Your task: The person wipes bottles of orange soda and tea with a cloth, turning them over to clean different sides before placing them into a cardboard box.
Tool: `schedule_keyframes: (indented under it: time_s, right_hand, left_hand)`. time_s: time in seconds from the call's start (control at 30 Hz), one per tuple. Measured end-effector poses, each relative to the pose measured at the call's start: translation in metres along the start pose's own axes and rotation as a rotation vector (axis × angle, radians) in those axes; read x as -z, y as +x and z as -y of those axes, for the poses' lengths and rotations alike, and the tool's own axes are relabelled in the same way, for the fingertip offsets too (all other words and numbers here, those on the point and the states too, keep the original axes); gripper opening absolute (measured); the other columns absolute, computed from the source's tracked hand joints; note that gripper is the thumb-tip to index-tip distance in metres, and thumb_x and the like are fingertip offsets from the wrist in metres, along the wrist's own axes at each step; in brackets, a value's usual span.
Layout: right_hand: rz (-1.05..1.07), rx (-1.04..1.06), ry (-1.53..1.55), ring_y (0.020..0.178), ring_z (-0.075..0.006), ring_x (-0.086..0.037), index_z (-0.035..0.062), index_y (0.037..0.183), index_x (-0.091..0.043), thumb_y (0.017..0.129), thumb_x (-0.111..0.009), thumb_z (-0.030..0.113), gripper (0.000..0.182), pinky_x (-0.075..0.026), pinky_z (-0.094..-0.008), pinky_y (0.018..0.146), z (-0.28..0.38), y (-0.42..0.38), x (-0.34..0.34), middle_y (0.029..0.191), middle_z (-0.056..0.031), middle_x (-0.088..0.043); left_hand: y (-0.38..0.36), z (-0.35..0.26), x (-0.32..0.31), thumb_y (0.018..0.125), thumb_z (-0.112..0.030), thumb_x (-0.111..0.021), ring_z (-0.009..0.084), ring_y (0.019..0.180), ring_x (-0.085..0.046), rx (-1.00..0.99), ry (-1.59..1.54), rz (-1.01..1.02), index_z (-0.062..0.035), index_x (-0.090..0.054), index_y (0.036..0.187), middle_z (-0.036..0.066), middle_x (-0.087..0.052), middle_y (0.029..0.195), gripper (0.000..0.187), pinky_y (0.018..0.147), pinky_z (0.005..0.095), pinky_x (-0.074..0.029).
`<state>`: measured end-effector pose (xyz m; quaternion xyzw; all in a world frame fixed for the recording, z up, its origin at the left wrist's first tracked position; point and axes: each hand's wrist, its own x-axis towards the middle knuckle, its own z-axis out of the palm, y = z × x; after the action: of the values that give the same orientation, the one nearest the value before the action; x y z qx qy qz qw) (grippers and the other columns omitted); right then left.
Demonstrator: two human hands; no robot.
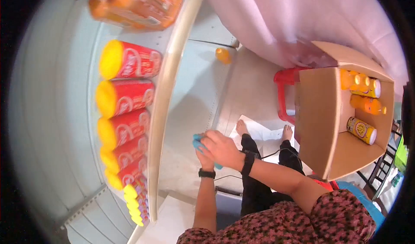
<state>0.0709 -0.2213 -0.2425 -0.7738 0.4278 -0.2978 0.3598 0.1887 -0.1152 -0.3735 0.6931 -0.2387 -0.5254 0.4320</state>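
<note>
In the head view my right hand point(222, 149) is closed over a crumpled blue cloth point(198, 143), most of it hidden by the fingers. My left hand point(205, 160) sits against it from below, also closed about the cloth; its fingers are largely covered by the right hand. Both hands are in front of the shelf edge point(163, 88). Beyond that edge, red canisters with yellow lids point(129, 98) stand in a row. A small orange bottle point(223, 56) is on the lower shelf, away from my hands.
An open cardboard box point(317, 123) with orange bottles point(367, 104) and yellow cans point(361, 130) rests at the right by a red stool point(281, 95). A large orange jug point(138, 6) is on the upper shelf. Pink fabric point(276, 19) hangs behind. A cable runs near my legs.
</note>
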Motion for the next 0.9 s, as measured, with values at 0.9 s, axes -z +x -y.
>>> schedule_keyframes:
  time_s: [0.9]
  right_hand:
    - [0.12, 0.075, 0.647, 0.094, -0.0275, -0.056, -0.0005, 0.121, -0.041, 0.084, -0.056, 0.025, 0.048, -0.042, -0.0345, 0.083, 0.18, -0.097, 0.29, 0.101, -0.0183, -0.056]
  left_hand:
    - [-0.293, -0.259, -0.129, 0.072, -0.018, -0.072, 0.0216, 0.107, -0.049, -0.574, -0.018, 0.271, -0.0044, -0.03, 0.129, 0.011, -0.048, 0.118, 0.072, 0.094, 0.0357, -0.039]
